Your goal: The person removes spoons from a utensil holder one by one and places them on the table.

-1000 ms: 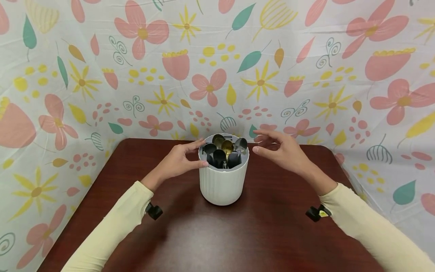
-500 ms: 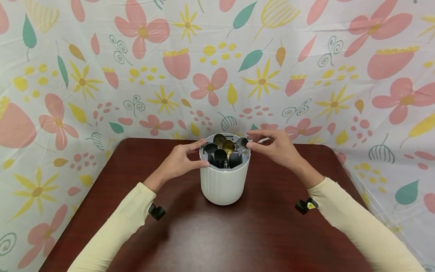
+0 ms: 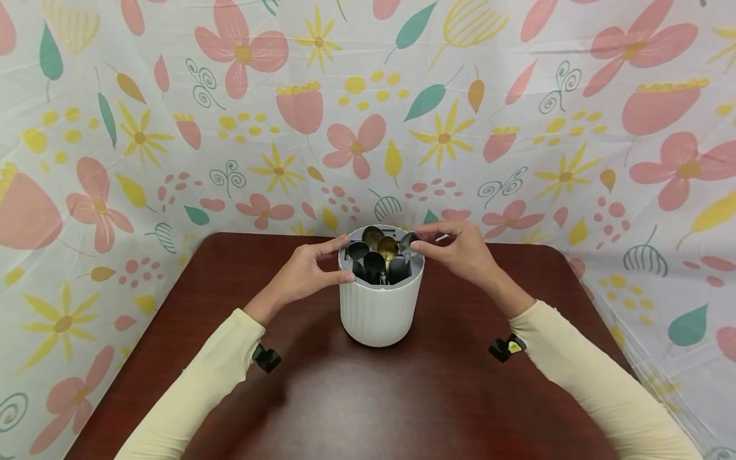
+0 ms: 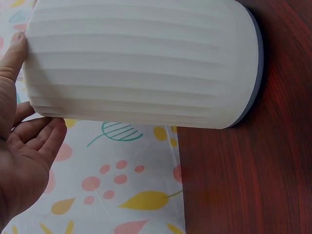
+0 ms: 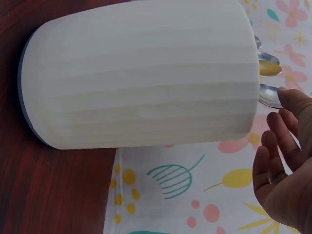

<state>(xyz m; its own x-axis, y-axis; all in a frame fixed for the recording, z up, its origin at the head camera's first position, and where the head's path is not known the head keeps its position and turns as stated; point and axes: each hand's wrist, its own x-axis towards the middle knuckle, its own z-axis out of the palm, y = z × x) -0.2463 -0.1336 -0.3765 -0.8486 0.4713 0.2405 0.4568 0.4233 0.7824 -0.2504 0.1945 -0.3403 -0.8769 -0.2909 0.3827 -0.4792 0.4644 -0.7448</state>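
Note:
A white ribbed utensil holder (image 3: 378, 316) stands upright on the table, with several spoon heads showing at its grey top. My left hand (image 3: 306, 273) holds the holder's upper left side, thumb at the front of the rim and fingers farther back. In the left wrist view, the thumb and fingertips touch the ribbed wall (image 4: 136, 63). At the rim's right side, my right hand (image 3: 464, 254) pinches the bowl of a silver spoon (image 5: 269, 96) between thumb and index finger. The spoon's handle is hidden inside the holder. Beside it are a gold spoon (image 3: 388, 246) and a dark spoon (image 3: 374, 263).
The dark reddish-brown table (image 3: 368, 402) spreads out in front of the holder. Close behind the table's far edge hangs a white cloth (image 3: 356, 76) with flower and leaf prints. Black wrist cameras (image 3: 267, 358) sit under both sleeves.
My right hand has moved left to the holder's rim and taken the silver spoon's bowl between thumb and finger. The spoon has tilted slightly. My left hand stays on the holder.

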